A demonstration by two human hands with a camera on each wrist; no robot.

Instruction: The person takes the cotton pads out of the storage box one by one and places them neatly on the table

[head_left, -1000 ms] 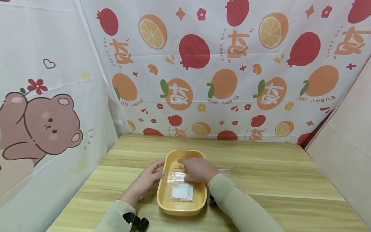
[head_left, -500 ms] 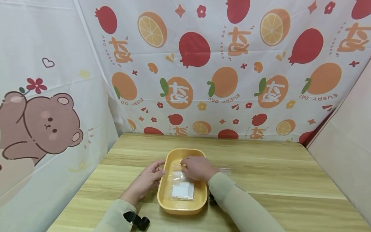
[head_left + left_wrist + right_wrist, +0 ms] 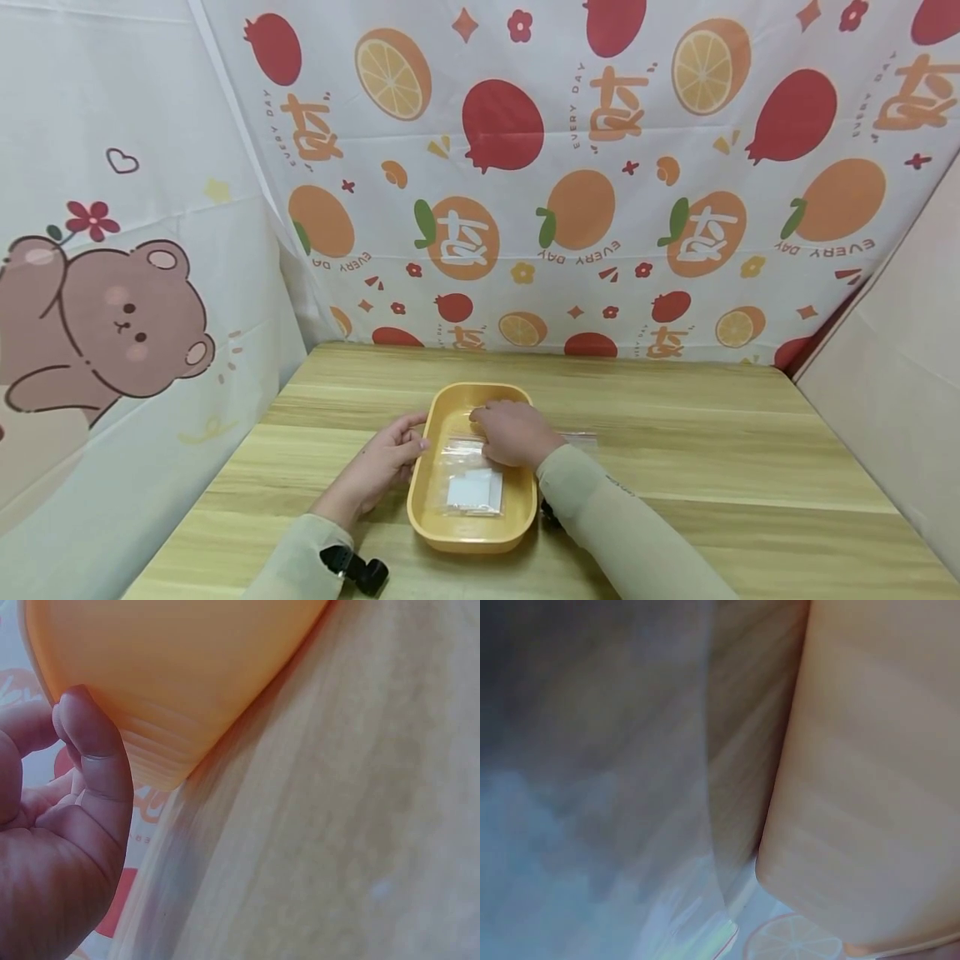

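Observation:
A yellow rectangular tray [image 3: 420,500] with rounded corners stands on the wooden table. Inside it lie clear zip bags [image 3: 461,450], with white square pieces [image 3: 471,490] in them. At the tray's left side my left hand [image 3: 382,462] grips the rim; the left wrist view shows thumb [image 3: 94,750] and forefinger against the tray's edge. My right hand [image 3: 517,433] reaches over the right rim into the tray, fingers bent at the far end of the bags. Its fingertips are mostly hidden, so whether they pinch a bag is unclear. The right wrist view misses the fingers.
Another clear zip bag [image 3: 581,442] lies on the table right of the tray, partly behind my right wrist; a blurred clear film [image 3: 592,787] fills the right wrist view's left side. A fruit-print cloth [image 3: 600,275] hangs behind the table [image 3: 712,467].
My right hand's fingers have bent in from a more stretched pose. The bag by them lifted a little and settled, and the white pieces shifted slightly right. My left hand has stayed put.

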